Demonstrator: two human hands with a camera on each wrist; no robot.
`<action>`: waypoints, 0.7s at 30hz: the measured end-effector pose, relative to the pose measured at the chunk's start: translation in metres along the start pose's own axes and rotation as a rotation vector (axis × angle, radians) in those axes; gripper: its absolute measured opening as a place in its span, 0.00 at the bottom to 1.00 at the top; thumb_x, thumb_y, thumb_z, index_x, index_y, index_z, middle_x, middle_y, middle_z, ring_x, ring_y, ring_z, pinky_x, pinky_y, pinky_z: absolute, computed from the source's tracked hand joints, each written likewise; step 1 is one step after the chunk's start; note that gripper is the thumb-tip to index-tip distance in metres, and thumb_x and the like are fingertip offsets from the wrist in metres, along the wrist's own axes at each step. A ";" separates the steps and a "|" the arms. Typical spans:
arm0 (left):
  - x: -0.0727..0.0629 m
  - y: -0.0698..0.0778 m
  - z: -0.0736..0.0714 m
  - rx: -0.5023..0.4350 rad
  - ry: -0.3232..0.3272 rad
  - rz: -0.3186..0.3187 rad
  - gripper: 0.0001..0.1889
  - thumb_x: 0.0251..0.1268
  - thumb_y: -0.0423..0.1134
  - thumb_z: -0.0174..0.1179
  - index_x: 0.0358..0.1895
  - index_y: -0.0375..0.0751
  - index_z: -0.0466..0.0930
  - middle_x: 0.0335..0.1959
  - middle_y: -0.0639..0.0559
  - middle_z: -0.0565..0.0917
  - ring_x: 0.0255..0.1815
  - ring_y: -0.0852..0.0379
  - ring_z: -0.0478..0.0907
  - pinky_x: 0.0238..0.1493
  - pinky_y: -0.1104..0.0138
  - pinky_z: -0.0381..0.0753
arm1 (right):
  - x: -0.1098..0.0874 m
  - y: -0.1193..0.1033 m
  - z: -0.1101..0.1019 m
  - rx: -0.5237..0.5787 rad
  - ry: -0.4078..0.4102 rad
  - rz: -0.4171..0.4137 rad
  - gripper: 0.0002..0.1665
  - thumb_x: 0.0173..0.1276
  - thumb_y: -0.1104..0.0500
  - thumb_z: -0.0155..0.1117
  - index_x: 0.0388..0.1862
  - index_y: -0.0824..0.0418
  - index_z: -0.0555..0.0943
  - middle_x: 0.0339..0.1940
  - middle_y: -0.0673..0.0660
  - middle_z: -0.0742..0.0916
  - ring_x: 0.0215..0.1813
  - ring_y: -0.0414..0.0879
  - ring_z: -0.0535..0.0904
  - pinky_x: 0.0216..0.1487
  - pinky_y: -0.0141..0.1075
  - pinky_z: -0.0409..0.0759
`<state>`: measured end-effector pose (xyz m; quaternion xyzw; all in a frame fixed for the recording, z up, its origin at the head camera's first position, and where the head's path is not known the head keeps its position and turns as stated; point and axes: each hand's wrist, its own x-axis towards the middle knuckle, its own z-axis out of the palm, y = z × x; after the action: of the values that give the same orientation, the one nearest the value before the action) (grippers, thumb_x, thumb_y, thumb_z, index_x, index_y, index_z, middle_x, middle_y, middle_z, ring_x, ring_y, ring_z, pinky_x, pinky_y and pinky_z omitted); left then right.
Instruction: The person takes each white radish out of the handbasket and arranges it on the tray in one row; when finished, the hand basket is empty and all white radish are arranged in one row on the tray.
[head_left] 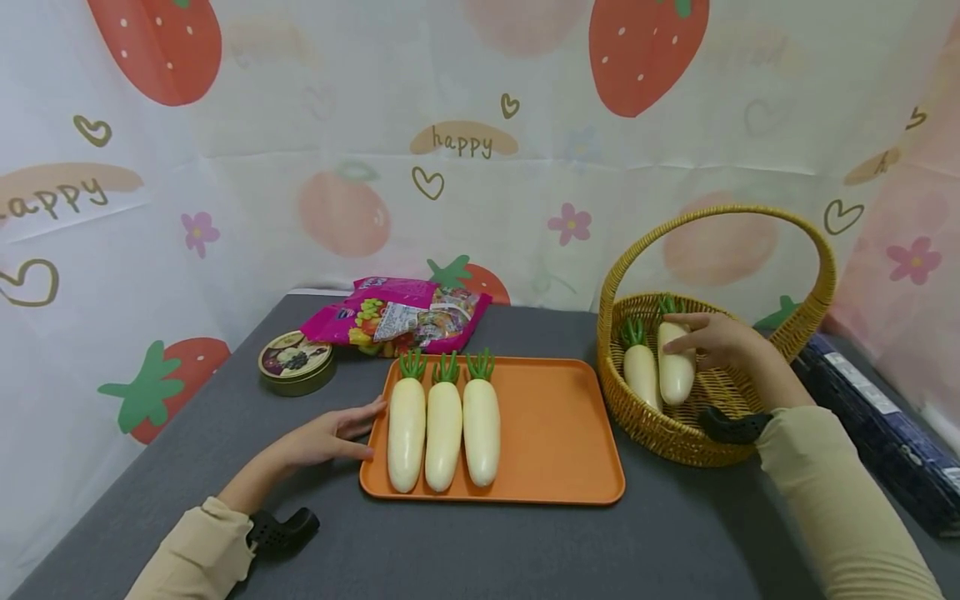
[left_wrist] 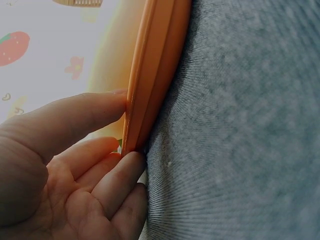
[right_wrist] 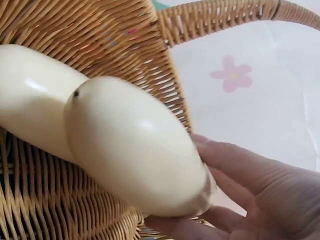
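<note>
In the head view my right hand (head_left: 712, 337) grips a white radish (head_left: 677, 371) with a green top, inside the wicker basket (head_left: 611, 375). The right wrist view shows thumb and fingers around one end of this radish (right_wrist: 135, 145), which overlaps a second radish (right_wrist: 35, 90) behind it. That second radish (head_left: 642, 375) lies at the basket's left side. At the left, my left hand (head_left: 322, 437) touches the edge of an orange tray (head_left: 555, 433). Its thumb and fingertips (left_wrist: 117, 102) meet the rim. Three white radishes (head_left: 444, 433) lie side by side on the tray's left half, green tops away from me.
A pink snack bag (head_left: 405, 317) lies behind the tray, with a round tin (head_left: 296, 362) to its left. A dark, long package (head_left: 877, 425) lies right of the basket. The basket's tall handle (head_left: 720, 212) arches above it. A printed curtain hangs behind the grey table.
</note>
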<state>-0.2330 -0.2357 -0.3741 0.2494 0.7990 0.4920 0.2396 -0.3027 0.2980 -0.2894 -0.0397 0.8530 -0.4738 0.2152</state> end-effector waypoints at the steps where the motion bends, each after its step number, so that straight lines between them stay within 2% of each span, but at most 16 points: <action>1: 0.000 0.000 0.000 -0.002 0.000 -0.001 0.38 0.61 0.35 0.57 0.67 0.27 0.44 0.67 0.30 0.40 0.64 0.37 0.51 0.60 0.51 0.54 | -0.001 -0.001 0.000 0.006 -0.002 -0.013 0.47 0.62 0.59 0.60 0.71 0.62 0.43 0.68 0.73 0.43 0.61 0.66 0.59 0.45 0.45 0.74; 7: 0.000 -0.001 0.000 0.000 0.001 0.002 0.38 0.61 0.35 0.57 0.67 0.27 0.45 0.67 0.30 0.40 0.64 0.36 0.51 0.60 0.50 0.54 | -0.005 -0.005 -0.002 0.059 -0.016 -0.079 0.46 0.65 0.60 0.57 0.71 0.62 0.40 0.67 0.74 0.46 0.58 0.64 0.62 0.46 0.46 0.74; 16: 0.001 -0.004 -0.001 0.018 -0.002 0.025 0.37 0.61 0.35 0.57 0.67 0.26 0.45 0.67 0.29 0.41 0.64 0.37 0.52 0.59 0.51 0.54 | -0.012 -0.010 0.001 0.112 -0.021 -0.145 0.47 0.65 0.58 0.57 0.71 0.61 0.39 0.68 0.72 0.43 0.64 0.66 0.54 0.49 0.47 0.73; 21: 0.001 -0.005 -0.001 0.014 -0.001 0.024 0.37 0.61 0.35 0.57 0.67 0.26 0.45 0.67 0.29 0.41 0.64 0.37 0.51 0.59 0.51 0.54 | -0.015 -0.014 0.005 0.150 -0.026 -0.169 0.46 0.65 0.58 0.57 0.72 0.59 0.39 0.68 0.71 0.45 0.63 0.65 0.55 0.49 0.45 0.73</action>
<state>-0.2347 -0.2375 -0.3780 0.2610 0.7993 0.4891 0.2320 -0.2894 0.2901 -0.2751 -0.1013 0.8058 -0.5523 0.1879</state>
